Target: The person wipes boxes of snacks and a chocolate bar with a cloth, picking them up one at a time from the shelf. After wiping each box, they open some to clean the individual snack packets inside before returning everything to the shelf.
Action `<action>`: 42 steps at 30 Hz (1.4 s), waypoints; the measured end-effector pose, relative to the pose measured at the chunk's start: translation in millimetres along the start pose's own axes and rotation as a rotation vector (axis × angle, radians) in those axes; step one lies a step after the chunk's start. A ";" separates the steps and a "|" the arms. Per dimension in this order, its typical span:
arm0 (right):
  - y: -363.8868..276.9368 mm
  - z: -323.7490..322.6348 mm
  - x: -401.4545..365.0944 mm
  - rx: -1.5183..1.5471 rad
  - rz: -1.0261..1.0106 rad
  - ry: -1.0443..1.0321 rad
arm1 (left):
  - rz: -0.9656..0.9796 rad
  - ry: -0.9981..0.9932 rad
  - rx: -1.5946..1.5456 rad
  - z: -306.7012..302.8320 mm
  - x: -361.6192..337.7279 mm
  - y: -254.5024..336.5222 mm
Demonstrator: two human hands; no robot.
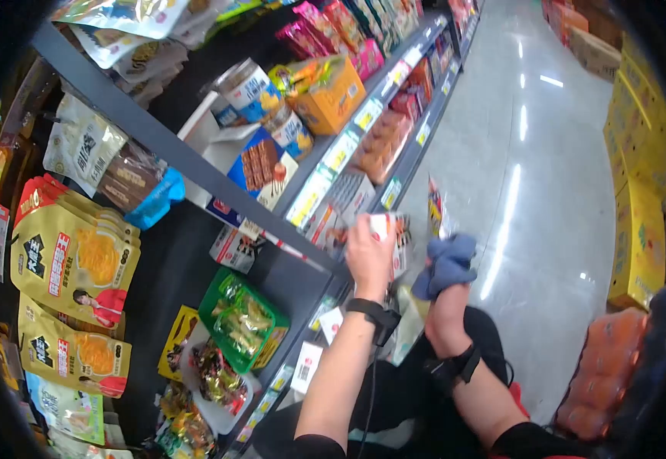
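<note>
My left hand (369,258) reaches to the front edge of the lower shelf, its fingers closed around a small white box (382,225) with red print. Similar white-and-red boxes (323,229) lie right beside it, partly covered by the hand. A bunched blue-grey cloth (449,264) is in my right hand (448,302), whose fingers are mostly covered by the cloth. Just beyond the cloth, a colourful packet (435,208) shows near the floor. Each wrist wears a black band.
Shelves to the left hold gold snack bags (73,256), a green tub (243,321) of wrapped snacks, cans (250,88) and an orange carton (325,96). Price tags (310,200) line the shelf edge. Across the shiny aisle floor (513,153) are yellow cartons (638,237) and orange shrink-wrapped packs (602,371).
</note>
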State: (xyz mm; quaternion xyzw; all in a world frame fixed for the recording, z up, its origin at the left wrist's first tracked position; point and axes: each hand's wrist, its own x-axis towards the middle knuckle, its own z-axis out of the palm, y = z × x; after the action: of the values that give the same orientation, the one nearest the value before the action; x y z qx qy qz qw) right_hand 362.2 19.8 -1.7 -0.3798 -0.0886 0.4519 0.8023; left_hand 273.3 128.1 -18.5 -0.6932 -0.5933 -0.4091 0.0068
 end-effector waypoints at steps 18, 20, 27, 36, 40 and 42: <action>-2.9 -5.0 -4.4 -0.053 0.265 -0.143 | -0.396 -0.088 0.268 -158.1 38.8 -220.4; -0.1 -2.1 -4.6 -0.081 0.298 -0.149 | -0.376 -0.332 0.613 -169.5 67.6 -260.5; 8.1 13.0 4.9 -0.156 0.290 -0.130 | -0.297 -0.370 0.782 -151.4 138.7 -344.2; 20.1 -0.7 4.8 -0.223 0.270 -0.193 | -0.546 0.047 0.417 -138.9 114.4 -320.1; 7.7 10.8 -2.8 -0.215 0.266 -0.205 | -0.726 0.379 -0.346 -176.3 85.3 -284.2; 11.7 11.2 -7.0 -0.176 0.251 -0.216 | -0.735 0.453 -0.703 -212.1 54.9 -232.8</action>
State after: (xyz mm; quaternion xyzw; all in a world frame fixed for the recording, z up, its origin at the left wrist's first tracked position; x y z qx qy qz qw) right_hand 345.1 23.7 -0.6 -0.4058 -0.1650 0.5772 0.6891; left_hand -40.2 136.9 43.3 -0.2959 -0.6076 -0.6967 -0.2404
